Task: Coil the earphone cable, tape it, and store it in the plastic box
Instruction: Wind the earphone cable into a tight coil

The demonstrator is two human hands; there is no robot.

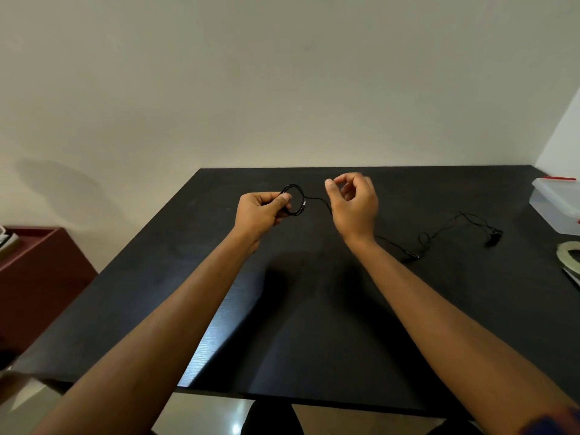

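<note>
In the middle of the frame the left hand (263,211) pinches a small coil (294,185), the right hand (353,202) curls beside it (grip unclear), and much cable (439,229) lies loose on the table (219,246) at right, with the tape (568,251) and box (552,211) not yet used.

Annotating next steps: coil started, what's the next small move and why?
Likely the right hand lays another loop of the loose earphone cable onto the coil pinched by the left hand: the coil is small, and much cable trails over the table to the earbuds.
</note>
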